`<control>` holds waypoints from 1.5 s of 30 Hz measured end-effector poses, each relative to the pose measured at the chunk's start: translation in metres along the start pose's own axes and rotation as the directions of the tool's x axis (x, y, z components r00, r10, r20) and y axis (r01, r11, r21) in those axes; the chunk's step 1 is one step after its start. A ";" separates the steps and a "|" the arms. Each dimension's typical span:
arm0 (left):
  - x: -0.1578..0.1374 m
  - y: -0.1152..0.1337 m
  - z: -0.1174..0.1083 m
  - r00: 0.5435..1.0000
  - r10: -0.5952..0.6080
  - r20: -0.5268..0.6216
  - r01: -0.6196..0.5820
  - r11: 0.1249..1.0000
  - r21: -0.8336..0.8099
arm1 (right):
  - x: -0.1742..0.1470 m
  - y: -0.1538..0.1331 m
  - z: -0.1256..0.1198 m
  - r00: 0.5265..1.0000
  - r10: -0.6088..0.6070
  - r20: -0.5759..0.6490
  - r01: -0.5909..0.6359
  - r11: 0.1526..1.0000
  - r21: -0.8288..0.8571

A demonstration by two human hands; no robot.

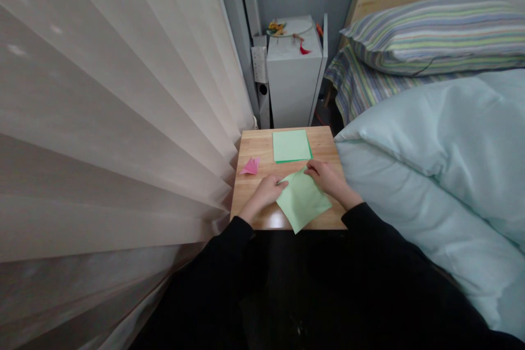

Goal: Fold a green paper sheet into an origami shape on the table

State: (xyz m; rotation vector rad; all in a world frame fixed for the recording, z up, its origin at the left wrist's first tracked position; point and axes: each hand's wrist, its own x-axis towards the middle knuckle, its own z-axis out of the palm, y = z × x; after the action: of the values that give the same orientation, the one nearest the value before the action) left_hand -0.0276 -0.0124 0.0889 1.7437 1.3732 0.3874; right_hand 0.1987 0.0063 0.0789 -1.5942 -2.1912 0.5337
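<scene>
A: What are the hands working on?

B: A light green sheet of paper (302, 199), turned cornerwise like a diamond on the near part of the tabletop (262, 147), its lowest corner poking just past the near edge.

A: How would you expect it to handle?

B: My guess is almost weightless, thin and floppy. It would crease wherever it is pinched hard and slide easily on the smooth wood. Better to take it by a corner or edge with the fingertips, and press flat rather than grab.

A: And the grip now?

B: The left hand (268, 190) lies at the sheet's left corner, fingers curled low, tips on or just at the paper's edge. The right hand (326, 176) rests at the upper right edge, fingers bent down onto it. Both look half-closed, pressing more than clutching; whether either actually pinches the paper I cannot tell from this angle.

A: What else is around?

B: Just beyond lies a stack of green sheets (291, 146), square to the tabletop. To the left is a small pink folded paper piece (250, 166), apart from the hands. A curtain (115, 120) hangs on the left, a pale blue duvet (443, 153) covers the bed on the right with a striped pillow (435, 33) behind, and a white cabinet (293, 74) stands at the far wall.
</scene>
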 end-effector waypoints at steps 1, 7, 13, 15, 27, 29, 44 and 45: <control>0.001 -0.002 0.006 0.997 -0.008 -0.073 0.012 0.999 0.050 | -0.001 -0.002 0.004 1.000 0.029 -0.011 -0.029 0.998 -0.055; -0.002 -0.006 0.036 0.920 -0.084 -0.383 0.234 0.901 0.364 | -0.032 -0.044 0.042 0.984 -0.132 -0.119 0.101 0.967 -0.235; -0.010 -0.009 0.045 0.897 0.206 -0.390 0.105 0.759 0.642 | -0.052 -0.048 0.090 0.998 -0.069 0.011 0.070 0.962 -0.264; -0.008 -0.015 0.049 0.911 0.358 -0.204 -0.142 0.736 0.662 | -0.052 -0.041 0.094 0.991 -0.123 0.050 0.131 0.957 -0.260; -0.007 -0.038 0.053 0.943 0.300 -0.146 -0.128 0.730 0.671 | -0.049 -0.016 0.080 0.997 -0.073 0.011 0.072 0.950 -0.304; -0.007 -0.037 0.048 0.947 0.299 -0.116 -0.142 0.715 0.685 | -0.051 -0.005 0.070 1.000 -0.010 -0.014 0.004 0.940 -0.340; -0.020 -0.036 0.059 0.977 0.171 -0.127 -0.016 0.653 0.758 | -0.023 0.023 0.020 0.910 0.397 0.122 -0.408 0.910 0.078; -0.020 -0.035 0.059 0.976 0.176 -0.129 -0.019 0.656 0.754 | -0.021 0.023 0.021 0.899 0.420 0.127 -0.435 0.889 0.140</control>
State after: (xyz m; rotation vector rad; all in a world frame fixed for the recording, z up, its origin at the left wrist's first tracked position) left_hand -0.0162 -0.0553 0.0322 2.5232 1.7316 0.0130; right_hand 0.2129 -0.0083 0.0473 -2.0008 -1.7927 0.9087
